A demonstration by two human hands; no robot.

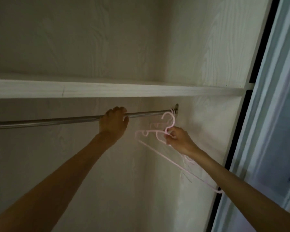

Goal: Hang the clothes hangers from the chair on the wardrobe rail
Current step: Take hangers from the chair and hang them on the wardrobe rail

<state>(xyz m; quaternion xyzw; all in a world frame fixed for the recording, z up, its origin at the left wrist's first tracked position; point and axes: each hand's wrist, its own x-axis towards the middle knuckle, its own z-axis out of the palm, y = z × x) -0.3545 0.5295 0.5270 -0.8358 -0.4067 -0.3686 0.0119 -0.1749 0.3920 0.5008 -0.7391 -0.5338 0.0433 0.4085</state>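
Observation:
A metal wardrobe rail point(45, 121) runs across the wardrobe under a white shelf. My left hand point(113, 121) is wrapped around the rail near its right part. My right hand point(178, 139) grips a pale pink clothes hanger point(170, 121) at the neck below its hook. The hook sits just below and in front of the rail's right end, close to the bracket point(176, 108). The hanger's body slants down to the right behind my forearm. Faint loops of other pale hangers seem to sit on the rail at the bracket; I cannot tell how many.
The white shelf point(117, 90) lies just above the rail. The wardrobe's right side wall point(208, 131) stands close to the hanger. A sliding door frame point(264, 114) runs down the right edge of the view.

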